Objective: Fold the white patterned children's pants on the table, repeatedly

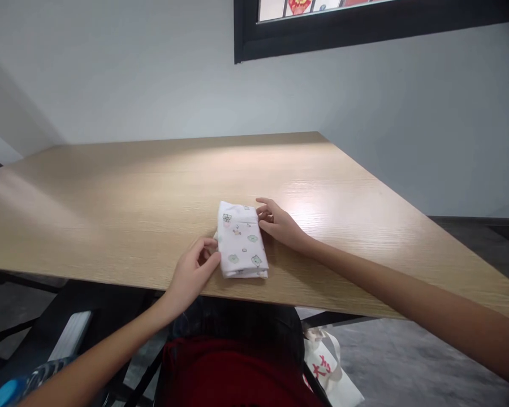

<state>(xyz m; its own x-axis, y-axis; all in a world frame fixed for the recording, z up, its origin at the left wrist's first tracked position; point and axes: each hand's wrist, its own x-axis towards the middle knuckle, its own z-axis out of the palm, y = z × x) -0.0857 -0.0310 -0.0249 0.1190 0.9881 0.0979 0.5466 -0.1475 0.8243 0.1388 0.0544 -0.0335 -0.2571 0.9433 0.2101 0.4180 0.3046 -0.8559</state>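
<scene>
A pale wall [152,73] stands behind the wood-grain tabletop [152,198]. A dark window frame [322,42] is set in the wall at upper right. Below the tabletop, a white bag [343,387] with red characters is at lower right, and a bottle [14,387] with a blue cap is at lower left, partly behind the left forearm. The folded white cloth [242,240] lies flat near the front edge of the tabletop, between the two hands. The left hand [197,263] is at its left edge, fingers curled; whether its grip holds the fabric cannot be determined. The right hand [280,225] is at the upper right edge, grip released, fingers loosely bent. Small animal prints [257,260] mark the cloth.
</scene>
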